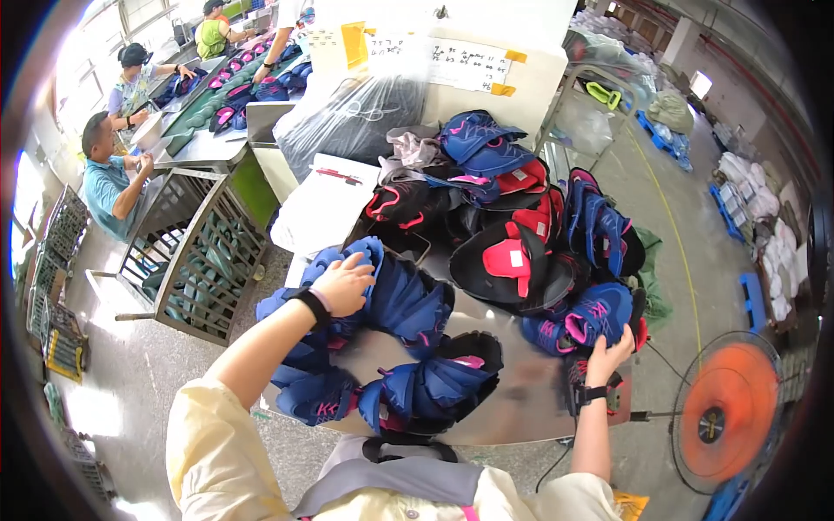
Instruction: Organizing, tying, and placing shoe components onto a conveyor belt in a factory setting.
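Right hand (608, 347) fingers clasp a blue-pink shoe upper (580, 319) at the surface's (521, 395) right edge; left hand (345, 284) lies flat, fingers spread, on the blue pile (400, 304); soft, light, floppy stuff, best pinched at the rim; red-black uppers (512, 260) beyond.

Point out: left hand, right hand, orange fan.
left hand (345, 283), head view, back of the hand, resting on a blue shoe upper.
right hand (608, 349), head view, back of the hand, gripping a blue-and-pink shoe upper.
orange fan (728, 411), head view, blurred blade disc.
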Demonstrator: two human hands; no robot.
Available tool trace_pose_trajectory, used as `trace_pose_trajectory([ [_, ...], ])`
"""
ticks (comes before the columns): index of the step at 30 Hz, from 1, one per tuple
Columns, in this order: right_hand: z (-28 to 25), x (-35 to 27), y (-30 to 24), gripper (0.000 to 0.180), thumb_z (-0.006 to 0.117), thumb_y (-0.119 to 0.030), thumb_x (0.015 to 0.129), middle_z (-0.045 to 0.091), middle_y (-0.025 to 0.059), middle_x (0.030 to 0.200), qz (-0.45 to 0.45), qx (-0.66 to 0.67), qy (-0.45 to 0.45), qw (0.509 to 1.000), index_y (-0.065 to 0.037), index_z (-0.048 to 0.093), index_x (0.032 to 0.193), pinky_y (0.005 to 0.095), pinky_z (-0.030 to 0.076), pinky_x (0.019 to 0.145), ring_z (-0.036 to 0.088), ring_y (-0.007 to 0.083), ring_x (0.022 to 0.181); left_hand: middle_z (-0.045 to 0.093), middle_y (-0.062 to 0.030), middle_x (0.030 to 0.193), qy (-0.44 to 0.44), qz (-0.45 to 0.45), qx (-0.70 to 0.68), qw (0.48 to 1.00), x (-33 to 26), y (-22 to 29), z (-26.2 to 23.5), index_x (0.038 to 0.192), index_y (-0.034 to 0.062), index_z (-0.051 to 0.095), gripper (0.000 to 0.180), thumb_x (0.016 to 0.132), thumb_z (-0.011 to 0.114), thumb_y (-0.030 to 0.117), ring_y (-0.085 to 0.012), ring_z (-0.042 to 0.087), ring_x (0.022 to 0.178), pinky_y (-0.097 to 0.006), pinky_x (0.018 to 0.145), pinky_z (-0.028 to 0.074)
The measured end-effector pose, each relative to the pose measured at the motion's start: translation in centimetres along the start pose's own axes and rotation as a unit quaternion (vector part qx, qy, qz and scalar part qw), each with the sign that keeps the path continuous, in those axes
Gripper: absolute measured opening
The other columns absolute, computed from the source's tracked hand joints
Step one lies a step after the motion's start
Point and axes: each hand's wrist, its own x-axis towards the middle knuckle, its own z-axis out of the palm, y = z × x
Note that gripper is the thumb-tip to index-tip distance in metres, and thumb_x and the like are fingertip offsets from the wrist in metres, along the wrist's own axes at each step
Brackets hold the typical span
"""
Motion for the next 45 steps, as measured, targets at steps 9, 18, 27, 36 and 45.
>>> trace_pose_trajectory([
  [9,7.4,-9.8,-23.7,0.035,0.06,-0.012,0.068,0.047,0.0129,0.119,-0.404,0.194,-0.375,0.811,-0.006,0.056,0.102,0.0413,0.034,0.094,0.037,0.0336,0.117,0.034,-0.0069,0.135,0.05,0.014,0.175,0.983,3.0,-0.3,3.0,0.114,0.0186,0.054,0.038,0.076,0.052,0.018,-0.0269,0.028,0.127,-0.048,0.089,0.035],
  [18,13.1,-12.6,-30.1,0.044,0.067,-0.031,0.066,0.052,0.0015,0.108,-0.551,-0.016,-0.412,0.726,-0.015,0.058,0.106,0.0341,0.036,0.075,0.042,0.019,0.105,0.053,0.0023,0.1,0.033,0.032,0.229,0.972,-0.3,-0.6,0.5,0.087,0.0168,0.066,0.019,0.074,0.053,0.022,-0.0223,0.041,0.109,-0.041,0.098,0.025],
  [27,9.4,-8.9,-25.5,0.033,0.066,-0.036,0.063,0.06,0.0058,0.082,-0.568,0.007,-0.428,0.703,-0.008,0.062,0.079,0.0361,0.042,0.071,0.053,0.0225,0.085,0.042,-0.0059,0.132,0.052,0.006,0.393,0.918,-5.5,1.8,-1.3,0.097,0.0128,0.066,0.029,0.075,0.05,0.022,-0.0256,0.024,0.13,-0.046,0.106,0.012],
  [36,2.2,-10.2,-20.6,0.018,0.061,-0.017,0.068,0.051,0.0078,0.084,-0.517,0.044,-0.375,0.769,-0.009,0.057,0.084,0.0352,0.041,0.072,0.049,0.0235,0.083,0.053,-0.0174,0.117,-0.052,-0.098,0.309,0.945,-5.0,4.7,0.2,0.091,0.0065,0.063,0.027,0.076,0.048,0.024,-0.032,0.039,0.12,-0.06,0.101,0.014],
  [45,1.9,-10.0,-19.1,0.016,0.057,-0.014,0.069,0.053,0.0093,0.089,-0.483,0.05,-0.356,0.798,-0.006,0.059,0.083,0.0354,0.04,0.074,0.049,0.0239,0.086,0.058,-0.0141,0.078,0.12,-0.005,0.03,0.992,1.5,8.3,3.6,0.075,0.0063,0.062,0.018,0.069,0.052,0.02,-0.0251,0.055,0.085,-0.037,0.092,0.03],
])
